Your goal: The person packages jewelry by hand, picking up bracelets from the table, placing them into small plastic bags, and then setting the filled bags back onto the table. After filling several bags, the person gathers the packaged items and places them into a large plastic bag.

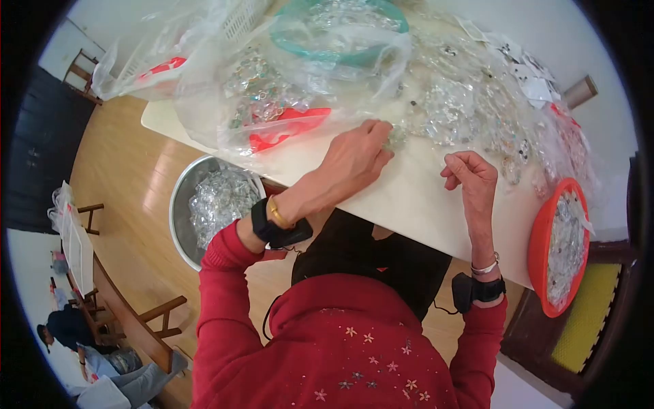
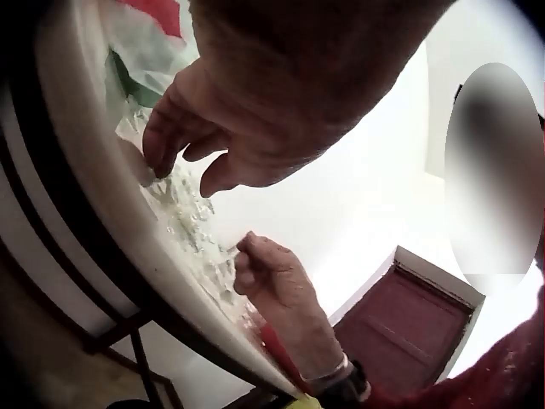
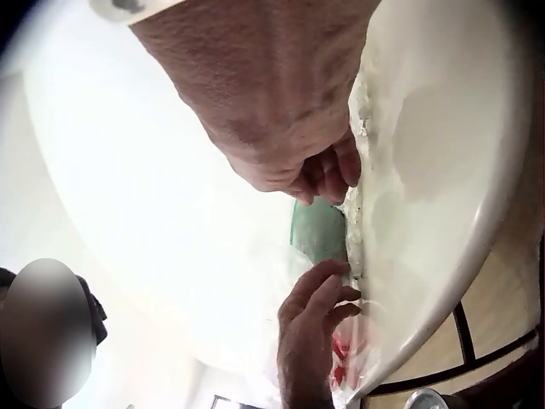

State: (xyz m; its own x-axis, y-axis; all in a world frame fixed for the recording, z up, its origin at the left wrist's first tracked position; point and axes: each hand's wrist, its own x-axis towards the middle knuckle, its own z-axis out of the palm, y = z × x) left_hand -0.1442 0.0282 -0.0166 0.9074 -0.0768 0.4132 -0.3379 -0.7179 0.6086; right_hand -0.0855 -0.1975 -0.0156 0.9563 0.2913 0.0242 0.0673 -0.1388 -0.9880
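Note:
My left hand (image 1: 354, 160) reaches over the white table, its fingers bent and spread a little. Its fingertips are right beside a small clear, greenish packet (image 1: 396, 138); the left wrist view shows them low over clear packets (image 2: 183, 204). To the right, my right hand (image 1: 471, 178) is above the table near the front edge, thumb close to the curled index finger. I cannot tell whether something small is pinched there. A spread heap of small clear packets (image 1: 449, 112) lies beyond both hands, some with dark or coloured bits.
A clear plastic bag (image 1: 204, 102) with red print holds small packets at the left. A green basin (image 1: 286, 37) stands at the back. Filled with packets are a metal bowl (image 1: 180, 225) below the table's left edge and a red basin (image 1: 541, 262) at the right. Another person (image 1: 71, 330) is far left.

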